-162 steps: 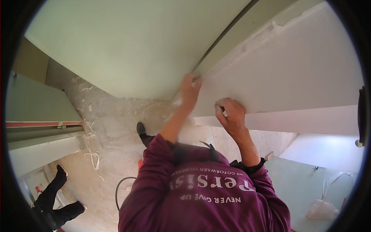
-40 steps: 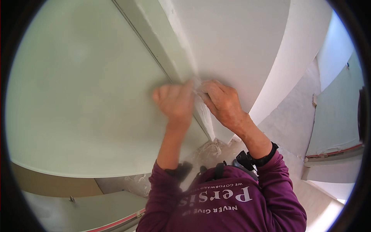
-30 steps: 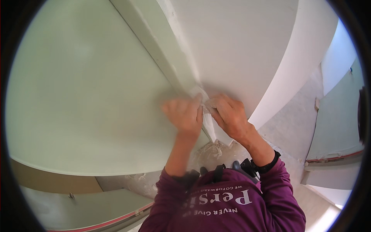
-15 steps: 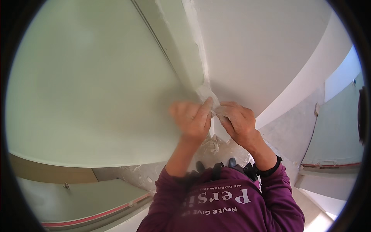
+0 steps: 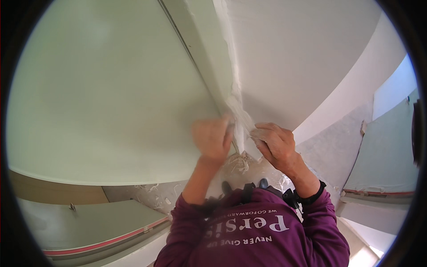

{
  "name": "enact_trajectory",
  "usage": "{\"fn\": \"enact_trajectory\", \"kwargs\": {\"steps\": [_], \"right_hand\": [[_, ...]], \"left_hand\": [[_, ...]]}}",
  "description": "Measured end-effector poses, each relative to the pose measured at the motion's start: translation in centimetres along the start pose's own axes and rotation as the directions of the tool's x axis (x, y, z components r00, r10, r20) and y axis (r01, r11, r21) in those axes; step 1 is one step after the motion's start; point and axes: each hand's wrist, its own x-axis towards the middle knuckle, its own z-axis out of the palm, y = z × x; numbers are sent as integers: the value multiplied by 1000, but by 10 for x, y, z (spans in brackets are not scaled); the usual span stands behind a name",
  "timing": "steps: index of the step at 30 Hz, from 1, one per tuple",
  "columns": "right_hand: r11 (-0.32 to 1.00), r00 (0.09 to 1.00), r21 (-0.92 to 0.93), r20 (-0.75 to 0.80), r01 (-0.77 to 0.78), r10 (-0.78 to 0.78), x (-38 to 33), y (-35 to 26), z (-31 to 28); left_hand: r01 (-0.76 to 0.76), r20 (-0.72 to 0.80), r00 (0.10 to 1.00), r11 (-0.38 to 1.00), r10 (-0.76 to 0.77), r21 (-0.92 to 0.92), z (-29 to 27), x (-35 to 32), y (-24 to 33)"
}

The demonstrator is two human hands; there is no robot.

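A whitish strip (image 5: 243,119), thin and crumpled, hangs down the corner between a pale green panel (image 5: 102,98) and a white wall (image 5: 293,53). My right hand (image 5: 276,141) pinches the strip's lower right edge between thumb and fingers, which are dusted with white. On the other side of the corner, in front of the green panel, my left hand (image 5: 212,137) is smeared by motion. Its fingertips come near the strip's left edge; whether they hold anything cannot be made out.
Shredded pale scraps (image 5: 240,161) lie on the floor at the corner's foot, with more bits by my shoes. Another green panel with a red-edged lower strip (image 5: 106,242) stands at lower left. At the right is a further green panel (image 5: 378,155).
My hands have moved apart: the left has gone slightly left, away from the right. More of the whitish strip shows between them. My right hand keeps its pinch.
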Motion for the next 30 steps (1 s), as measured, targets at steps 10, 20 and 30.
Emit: {"fn": "enact_trajectory", "kwargs": {"steps": [10,20,30], "right_hand": [[999,999,21,-1,42,-42,-3,2,1],[997,997,31,35,67,-68,-14,3,-7],[994,994,103,106,30,-41,-31,1,-13]], "left_hand": [[18,-46,999,993,-12,115,25,15,-14],[73,-111,991,997,-70,22,31,-2,-1],[37,-123,991,997,-45,-62,33,-14,6]]}}
